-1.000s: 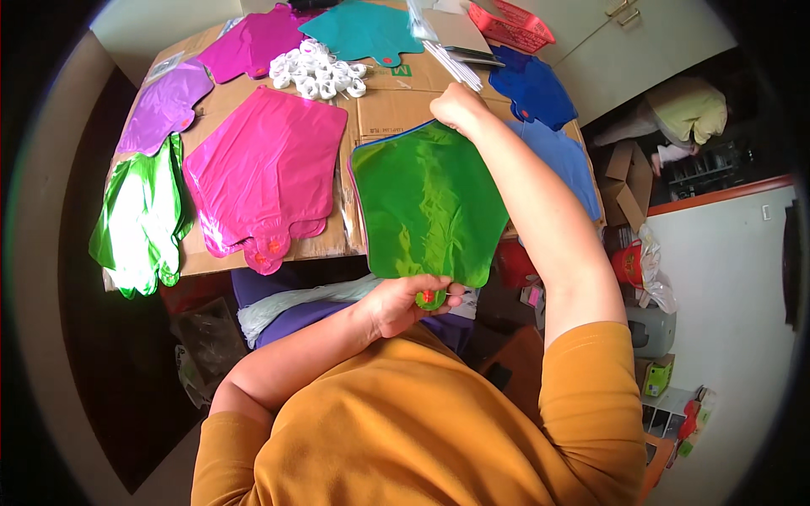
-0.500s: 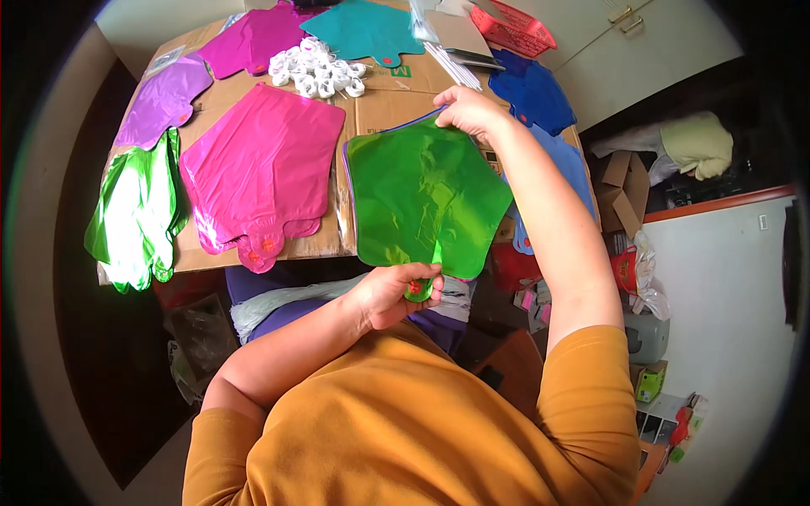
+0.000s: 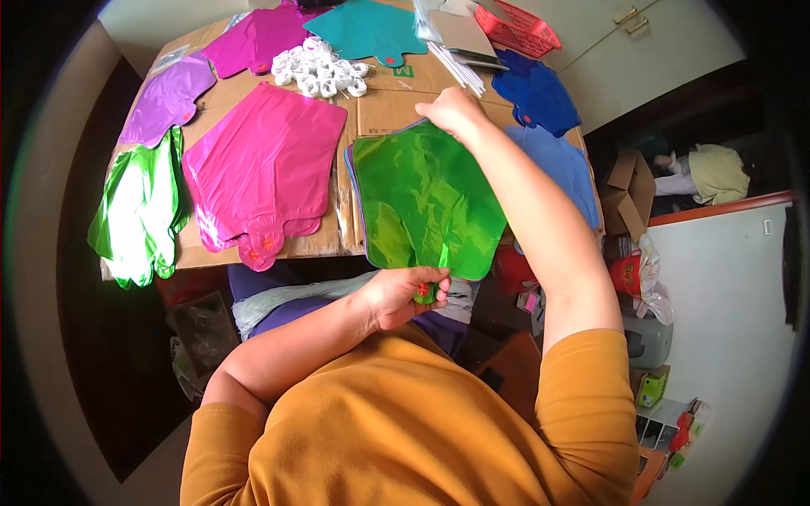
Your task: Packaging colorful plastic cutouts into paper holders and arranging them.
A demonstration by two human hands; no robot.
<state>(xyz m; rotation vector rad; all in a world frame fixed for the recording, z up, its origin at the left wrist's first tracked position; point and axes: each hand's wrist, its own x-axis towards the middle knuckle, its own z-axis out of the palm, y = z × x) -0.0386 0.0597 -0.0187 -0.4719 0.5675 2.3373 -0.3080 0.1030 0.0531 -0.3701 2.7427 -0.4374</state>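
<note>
A flat, shiny green foil balloon point(image 3: 426, 198) lies in front of me at the table's near edge, over others whose purple and bluish edges show at its left side. My left hand point(image 3: 401, 297) is closed on its narrow tail, where a red spot shows beside the thumb. At the far corner of the same balloon, my right hand point(image 3: 456, 112) is curled over the top edge, its fingers partly hidden. Left of it a pink foil balloon pile point(image 3: 266, 169) rests on the cardboard, two red-marked tails hanging at the near edge.
Cardboard point(image 3: 380, 105) covers the table. Around it lie bright green point(image 3: 139, 211), lilac point(image 3: 169, 97), magenta point(image 3: 257, 40), teal point(image 3: 367, 29), dark blue point(image 3: 536, 93) and light blue point(image 3: 553, 164) foil balloons. White string bundles point(image 3: 316, 67), white sticks point(image 3: 456, 67) and a red basket point(image 3: 519, 29) sit farther back.
My right hand has shifted left along the far edge of the green foil balloon, and its fingers are now more hidden. My left hand keeps hold of the tail, slightly farther right.
</note>
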